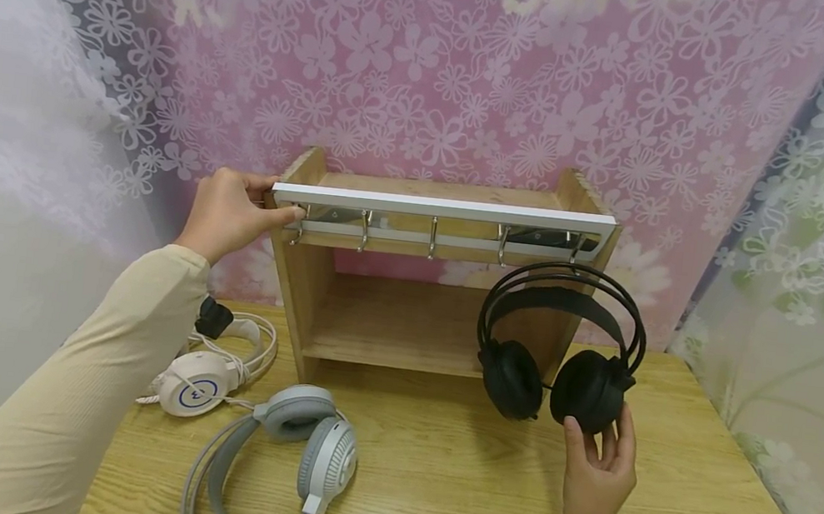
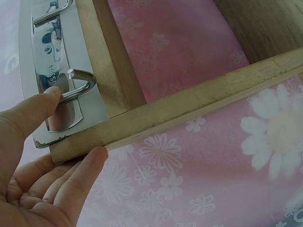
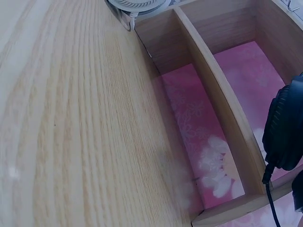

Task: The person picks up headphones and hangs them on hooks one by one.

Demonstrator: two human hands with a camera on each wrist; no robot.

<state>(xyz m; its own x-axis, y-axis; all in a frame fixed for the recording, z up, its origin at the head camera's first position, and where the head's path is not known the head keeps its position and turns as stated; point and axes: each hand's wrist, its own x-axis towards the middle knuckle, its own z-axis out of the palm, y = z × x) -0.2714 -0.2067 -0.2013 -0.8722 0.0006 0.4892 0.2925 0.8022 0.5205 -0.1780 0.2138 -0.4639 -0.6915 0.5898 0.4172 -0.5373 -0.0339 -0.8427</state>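
A wooden shelf (image 1: 405, 319) stands on the table, with a white rail (image 1: 402, 203) of several metal hooks along its upper front. My left hand (image 1: 228, 213) grips the shelf's upper left corner. In the left wrist view, its thumb presses by the end hook (image 2: 80, 85) and its fingers lie against the wooden side. Black headphones (image 1: 512, 381) are at the rail's right end, the headband up at the last hook and the ear cups below. With thumb and fingers, my right hand (image 1: 597, 486) holds the right ear cup from underneath. Whether the hook bears the headband is unclear.
Grey headphones (image 1: 330, 466) lie on the table (image 1: 449, 479) in front of the shelf's left side. White headphones (image 1: 195, 385) with a coiled cable lie further left, partly behind my left forearm. A flowered pink wall covering (image 1: 431, 75) stands behind the shelf.
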